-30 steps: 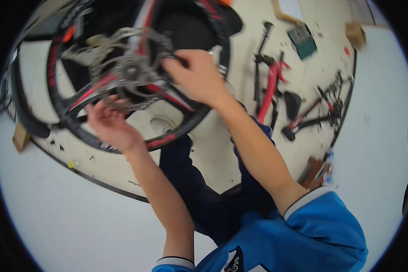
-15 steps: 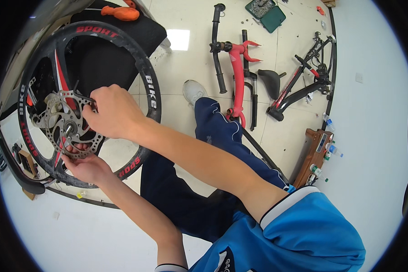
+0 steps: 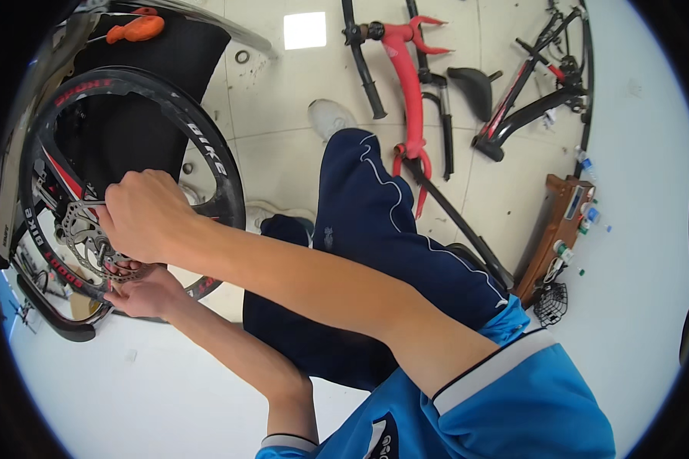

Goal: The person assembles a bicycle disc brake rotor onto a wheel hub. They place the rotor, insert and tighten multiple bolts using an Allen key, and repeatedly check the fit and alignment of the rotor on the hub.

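A black bicycle wheel [image 3: 210,153] with red and white lettering stands tilted at the left, a drilled metal brake disc [image 3: 76,239] at its hub. Over the disc's upper edge, my right hand [image 3: 147,214] is closed on a thin dark L-shaped hex key [image 3: 92,203], whose far end meets the disc. The hand hides part of the key and the disc. Below, my left hand [image 3: 144,292] curls around the disc's lower edge, its fingers partly behind the disc.
Behind the wheel is a black padded seat [image 3: 199,53] with an orange object [image 3: 136,29] on it. A red bicycle fork piece [image 3: 408,92], a saddle [image 3: 473,90] and a black frame [image 3: 532,115] lie on the tiled floor. A wooden box [image 3: 547,229] and bottles stand at the right.
The whole view has shifted, so the wheel looks smaller and further left. Both hands stay at the disc, and the right one still holds the hex key.
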{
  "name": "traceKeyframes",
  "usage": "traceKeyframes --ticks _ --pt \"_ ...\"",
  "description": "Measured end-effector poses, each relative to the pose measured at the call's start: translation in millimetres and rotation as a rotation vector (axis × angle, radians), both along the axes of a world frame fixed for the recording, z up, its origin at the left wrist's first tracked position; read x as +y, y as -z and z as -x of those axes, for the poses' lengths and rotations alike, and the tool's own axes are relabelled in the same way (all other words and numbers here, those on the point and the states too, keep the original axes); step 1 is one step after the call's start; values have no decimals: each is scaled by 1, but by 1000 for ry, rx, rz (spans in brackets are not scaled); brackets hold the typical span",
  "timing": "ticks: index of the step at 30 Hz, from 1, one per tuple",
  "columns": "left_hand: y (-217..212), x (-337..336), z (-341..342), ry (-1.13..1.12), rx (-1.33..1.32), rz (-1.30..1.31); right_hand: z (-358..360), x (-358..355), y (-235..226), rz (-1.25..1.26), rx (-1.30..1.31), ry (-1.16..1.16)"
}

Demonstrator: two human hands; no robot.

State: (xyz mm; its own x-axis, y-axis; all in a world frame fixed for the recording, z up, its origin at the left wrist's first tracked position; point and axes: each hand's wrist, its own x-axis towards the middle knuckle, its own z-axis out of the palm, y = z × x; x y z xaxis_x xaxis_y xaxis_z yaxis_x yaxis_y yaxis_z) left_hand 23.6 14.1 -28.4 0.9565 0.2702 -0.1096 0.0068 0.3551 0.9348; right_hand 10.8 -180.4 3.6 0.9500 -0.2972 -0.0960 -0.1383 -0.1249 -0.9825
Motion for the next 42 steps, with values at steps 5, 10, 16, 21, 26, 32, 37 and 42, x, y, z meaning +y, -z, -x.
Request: traceKeyframes --ticks 5,10,16,21,26,32,37,42 --pt "-8 -26 10 -314 -100 -808 2 14 -1 -6 -30 122" --pt "1 -25 8 -356 44 -755 5 -6 -6 5 19 -20" --pt "-2 -29 17 -214 99 -12 5 -20 -8 205 66 -202" --pt "-5 -81 16 -363 140 48 6 -45 1 225 49 -252" --pt "9 -102 -31 -308 71 287 -18 -63 24 137 150 -230" --pt "-35 -110 -31 -363 23 -41 -13 -76 19 26 143 -152" --pt "-42 -99 -30 -212 37 45 -9 -75 19 -217 132 -193" --pt "-41 -93 -34 -132 32 99 -2 -67 16 -174 94 -217"
